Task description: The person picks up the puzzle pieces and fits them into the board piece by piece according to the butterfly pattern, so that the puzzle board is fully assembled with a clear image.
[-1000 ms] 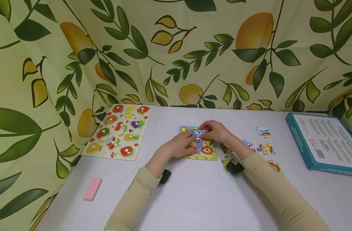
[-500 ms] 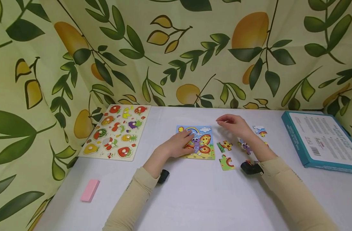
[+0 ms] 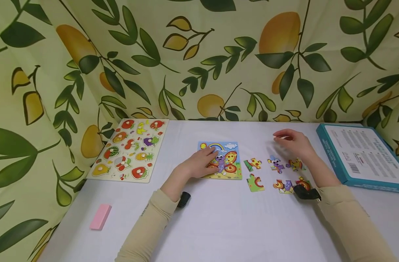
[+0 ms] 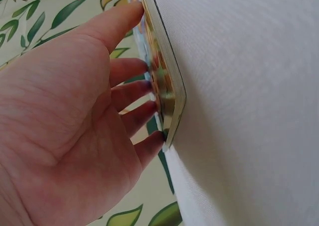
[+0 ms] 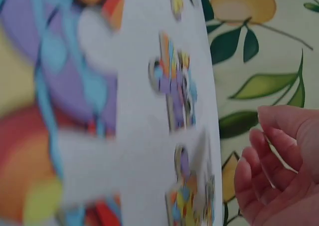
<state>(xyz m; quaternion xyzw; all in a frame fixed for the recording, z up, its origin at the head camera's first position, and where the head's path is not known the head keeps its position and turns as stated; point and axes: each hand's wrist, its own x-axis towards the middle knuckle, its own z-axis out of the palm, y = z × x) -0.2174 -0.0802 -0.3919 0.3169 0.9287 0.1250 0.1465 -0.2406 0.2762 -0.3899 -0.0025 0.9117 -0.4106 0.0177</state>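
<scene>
My left hand (image 3: 199,163) rests on the left part of a square butterfly picture board (image 3: 231,168), its fingers and thumb touching the face. In the left wrist view, the spread fingertips meet the board (image 4: 167,91) along its surface. My right hand (image 3: 294,145) hovers over the far side of the loose jigsaw pieces, fingers loosely bent and holding nothing. Those pieces lie right of the board: a green one (image 3: 255,183), a green-and-yellow one (image 3: 253,163), a purple-and-blue one (image 3: 276,164), and others partly hidden by the right arm. Close-up pieces (image 5: 177,86) appear in the right wrist view.
A fruit peg board (image 3: 129,150) lies at the back left. Nearer the front left is a pink block (image 3: 100,217). A teal-and-white box (image 3: 366,156) occupies the right side. Patterned cloth (image 3: 199,58) hangs behind and left of the white table (image 3: 219,225).
My right hand has left the butterfly board and moved rightward above the loose pieces, uncovering some of them. My left hand stays on the board. The head view has shifted slightly.
</scene>
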